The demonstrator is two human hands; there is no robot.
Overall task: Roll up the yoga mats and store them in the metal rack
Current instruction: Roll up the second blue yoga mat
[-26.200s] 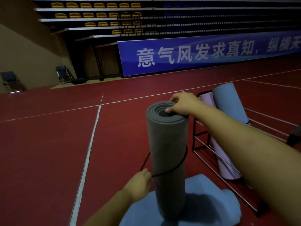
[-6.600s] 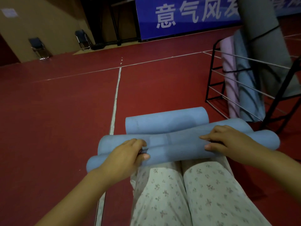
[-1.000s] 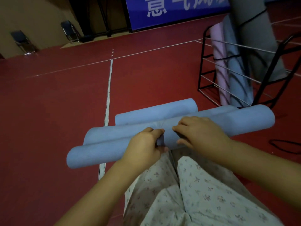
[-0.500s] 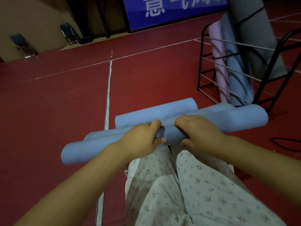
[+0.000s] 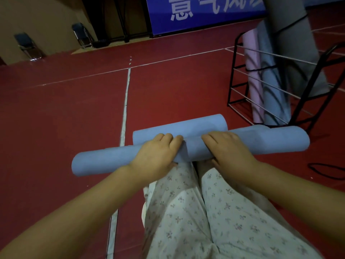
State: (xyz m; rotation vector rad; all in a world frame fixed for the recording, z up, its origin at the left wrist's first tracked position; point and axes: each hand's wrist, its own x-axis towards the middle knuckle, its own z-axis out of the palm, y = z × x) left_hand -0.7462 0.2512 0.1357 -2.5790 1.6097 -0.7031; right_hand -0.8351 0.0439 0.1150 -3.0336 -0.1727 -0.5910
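A light blue yoga mat (image 5: pixel 104 161), rolled into a long tube, lies crosswise over my knees. My left hand (image 5: pixel 155 156) grips the roll just left of its middle, fingers curled over the top. My right hand (image 5: pixel 229 148) grips it just right of the middle. A second, shorter blue roll or fold (image 5: pixel 179 128) lies on the floor right behind it. The black metal rack (image 5: pixel 237 75) stands at the right and holds a pink mat (image 5: pixel 252 71), a blue mat (image 5: pixel 270 81) and a grey mat (image 5: pixel 295 43) with a black strap around it.
The floor is red with white court lines (image 5: pixel 125 101). A black strap (image 5: pixel 328 171) lies on the floor at the right. Two folding chairs (image 5: pixel 82 34) stand by the far wall, beside a blue banner (image 5: pixel 205 12). My legs in flowered trousers (image 5: pixel 205 212) fill the lower middle.
The roll has turned a little further and its left end has drawn in. Both hands have stayed near its middle, the fingers curling further over the top.
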